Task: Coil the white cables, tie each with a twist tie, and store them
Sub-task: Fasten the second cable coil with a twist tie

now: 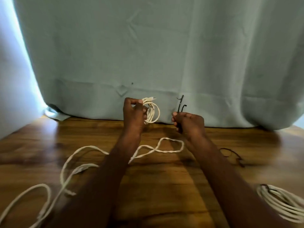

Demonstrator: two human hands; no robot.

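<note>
Left hand (134,112) clenched round a small coil (152,111) of white cable, held up above the wooden worktop (164,186) before a grey-green curtain (148,46). Right hand (189,121) gripping black twist ties (180,104), ends poking upward. Loose white cable (79,162) sprawled in loops across the worktop. Finished coil (283,201) lying at far right. Spare black tie (233,156) beside the right forearm.

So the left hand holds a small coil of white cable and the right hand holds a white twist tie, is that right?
Not quite: the twist tie in the right hand is black, not white, as the head view shows. The left hand does hold a small coil of white cable.
</note>
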